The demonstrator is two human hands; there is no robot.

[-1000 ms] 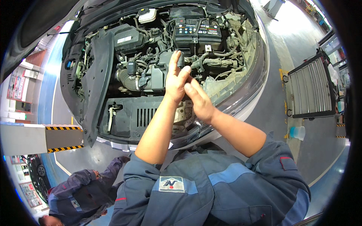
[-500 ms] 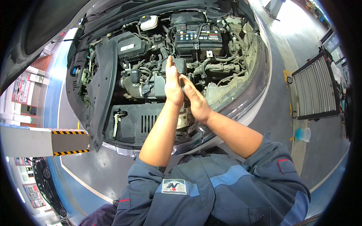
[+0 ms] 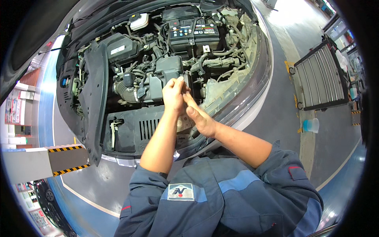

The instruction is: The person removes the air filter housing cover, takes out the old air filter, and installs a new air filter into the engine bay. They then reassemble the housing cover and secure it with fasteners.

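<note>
Over the engine bay (image 3: 153, 87), left hand (image 3: 173, 94) curled, right hand (image 3: 202, 121) extended against it; anything grasped, I can't tell. Probably hand-rubbing; reaching requires parting.

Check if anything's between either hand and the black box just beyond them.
Nothing visible stands between the left hand and the black box; any height gap can't be judged from this view. For the right hand, the left hand is partly in the way, ahead and to its left.
</note>
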